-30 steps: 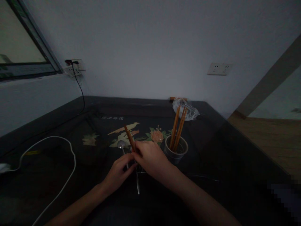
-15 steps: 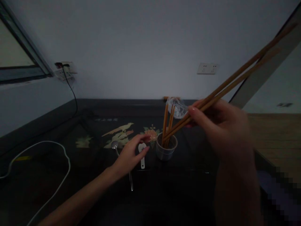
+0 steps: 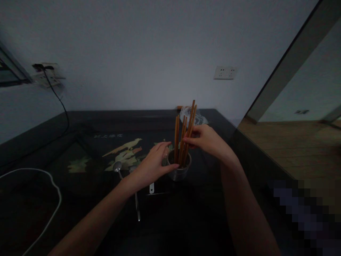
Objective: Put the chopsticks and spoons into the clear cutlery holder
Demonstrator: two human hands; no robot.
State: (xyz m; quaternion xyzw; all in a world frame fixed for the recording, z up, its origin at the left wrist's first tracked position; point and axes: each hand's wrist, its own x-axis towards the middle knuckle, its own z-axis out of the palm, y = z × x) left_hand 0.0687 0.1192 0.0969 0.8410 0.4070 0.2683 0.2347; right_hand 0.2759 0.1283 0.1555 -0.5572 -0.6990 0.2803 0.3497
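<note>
A small round metal cup [image 3: 179, 175] stands on the dark table, with several wooden chopsticks [image 3: 176, 137] upright or leaning in it. My right hand [image 3: 204, 139] pinches a pair of chopsticks [image 3: 192, 119] whose lower ends are down inside the cup. On the cup's left side is my left hand [image 3: 157, 161], thumb and fingers spread at the rim; whether it presses on the metal I cannot tell. Beneath my left hand lies a white rice paddle, its handle [image 3: 151, 188] showing and the rest hidden. A long metal spoon [image 3: 117, 166] lies partly behind my left wrist.
Behind the cup a crumpled clear plastic bag [image 3: 201, 119] lies near the wall. A white cable [image 3: 57, 192] curves over the table's left side. A black cord [image 3: 55, 94] hangs from the wall socket. The table's right edge [image 3: 266, 167] borders a wooden floor.
My right hand has swung the pair of chopsticks from a long slant to nearly upright in the cup. My left hand has moved closer to the cup. The view has shifted right.
</note>
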